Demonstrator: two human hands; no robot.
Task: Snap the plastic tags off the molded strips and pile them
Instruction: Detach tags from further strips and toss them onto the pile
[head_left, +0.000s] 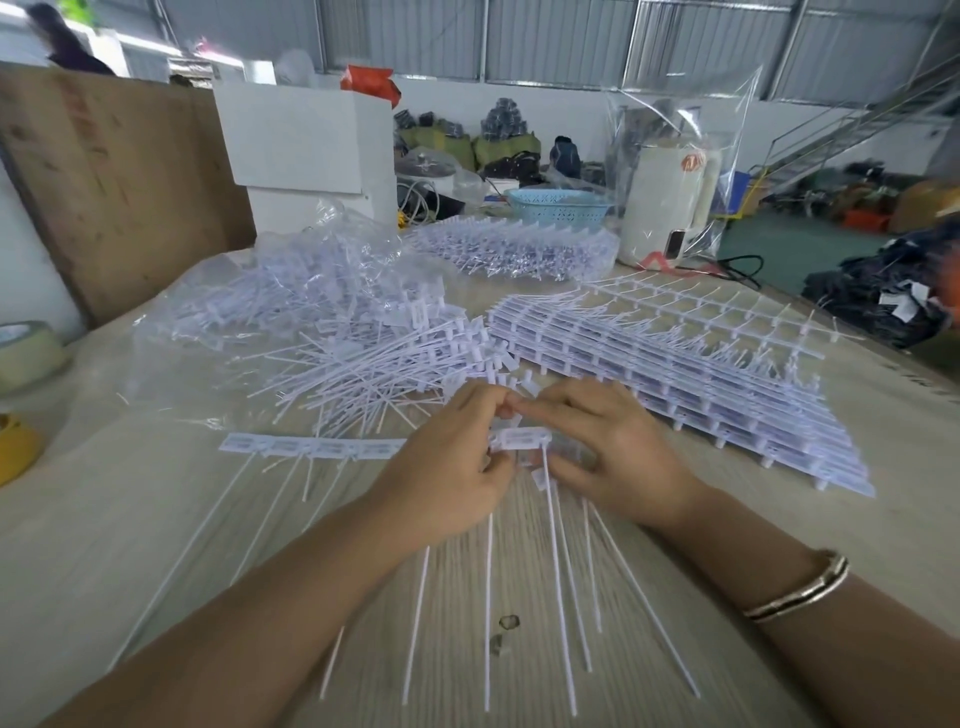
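A large workshop with grey corrugated walls and a metal staircase at the far right surrounds a pale wooden table (156, 519) seen from a head-worn camera. At the back of the table stand a white box (306, 145), a light blue basket (558, 205) and a white appliance inside a clear plastic bag (670, 202). Rolls of tape (26, 353) sit at the left edge.

In the centre, a person's two bare hands meet over a white molded strip (311, 448) that lies flat and stretches out to the left, with long thin tails pointing toward the viewer. The left hand (457, 462) pinches the strip's near end with curled fingers. The right hand (602, 441), touching the left at the fingertips, grips one rectangular plastic tag (519, 437) between thumb and fingers. A metal bracelet (800, 587) circles the right wrist.

Just behind the hands lies a loose pile of separated tags (374, 374), partly on clear plastic sheeting. To the right sits a tall, neat stack of unbroken strips (675, 374), and another bundle in plastic (514, 249) rests farther back.
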